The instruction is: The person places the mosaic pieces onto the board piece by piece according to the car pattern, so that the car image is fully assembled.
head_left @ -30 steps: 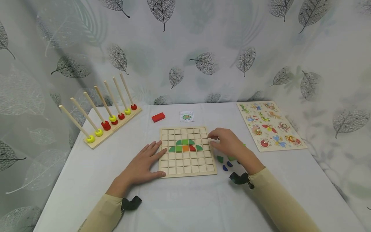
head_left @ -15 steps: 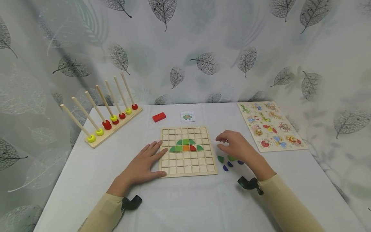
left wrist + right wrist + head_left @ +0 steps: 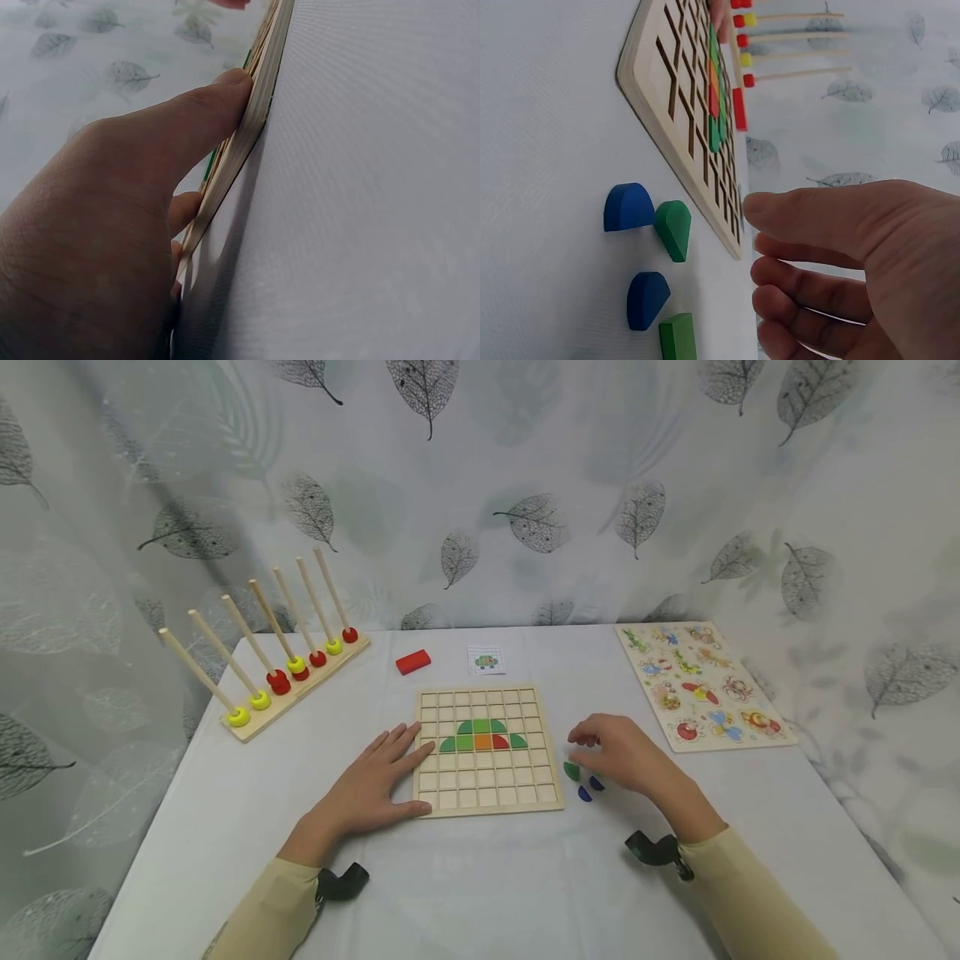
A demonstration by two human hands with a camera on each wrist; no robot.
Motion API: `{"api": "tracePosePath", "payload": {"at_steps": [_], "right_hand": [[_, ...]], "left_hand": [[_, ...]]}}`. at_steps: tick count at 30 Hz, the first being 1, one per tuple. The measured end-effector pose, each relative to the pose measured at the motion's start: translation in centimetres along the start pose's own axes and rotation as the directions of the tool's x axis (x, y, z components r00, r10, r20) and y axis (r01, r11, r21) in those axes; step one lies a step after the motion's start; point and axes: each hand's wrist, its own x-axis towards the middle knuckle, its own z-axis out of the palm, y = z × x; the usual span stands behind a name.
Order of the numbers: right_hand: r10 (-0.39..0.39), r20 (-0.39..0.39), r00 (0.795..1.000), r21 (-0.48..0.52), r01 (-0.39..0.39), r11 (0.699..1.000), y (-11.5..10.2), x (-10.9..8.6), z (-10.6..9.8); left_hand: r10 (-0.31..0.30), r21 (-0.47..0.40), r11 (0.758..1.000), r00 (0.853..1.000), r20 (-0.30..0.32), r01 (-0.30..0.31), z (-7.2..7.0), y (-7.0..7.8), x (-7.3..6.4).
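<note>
A wooden grid board (image 3: 487, 781) lies mid-table, with green, orange (image 3: 482, 742) and red (image 3: 500, 742) pieces set in its upper-middle cells. My left hand (image 3: 367, 785) rests on its left edge, fingers spread; in the left wrist view the thumb (image 3: 214, 101) touches the rim. To the right of the board, my right hand (image 3: 626, 756) hovers over loose pieces with its fingers loosely bent and nothing visible between them. In the right wrist view, two blue rounded pieces (image 3: 628, 208), a green quarter-round piece (image 3: 675, 229) and a light green block (image 3: 678, 337) lie below the fingers.
At the back left stands a peg stand (image 3: 300, 681) with red and yellow beads. A red block (image 3: 413, 662) and a small pattern card (image 3: 487, 660) lie behind the board. A picture puzzle board (image 3: 701, 689) is at the right, and a leaf-print curtain (image 3: 555, 585) hangs behind.
My right hand has moved from the board's right edge to the right and nearer to me, over the loose pieces, covering some of them. My left hand stays on the board.
</note>
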Motion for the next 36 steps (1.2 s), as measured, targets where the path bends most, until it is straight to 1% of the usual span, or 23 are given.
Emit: {"api": "tracePosePath", "payload": {"at_steps": [9,13,20,27,36], "right_hand": [[0.005,0.117,0.993,0.002,-0.005,1.0,0.1,0.0,0.1],[0.0,0.149,0.989,-0.008,0.001,1.0,0.1,0.0,0.2],[-0.018,0.155,0.988,-0.025,0.022,0.999,0.0,0.0,0.4],[0.004,0.151,0.989,-0.022,0.0,1.0,0.0,0.2,0.9],[-0.039,0.114,0.993,-0.026,0.042,0.999,0.1,0.4,1.1]], "left_hand": [[-0.002,0.005,1.0,1.0,0.008,0.002,0.0,0.1,0.1],[-0.004,0.003,1.0,1.0,0.008,0.004,-0.1,0.2,0.1],[-0.007,0.005,1.0,1.0,0.007,0.007,-0.1,0.1,0.1],[-0.008,0.004,1.0,1.0,0.008,0.008,0.0,0.1,0.0],[-0.012,0.001,1.0,1.0,0.006,0.012,0.0,0.1,0.0]]}}
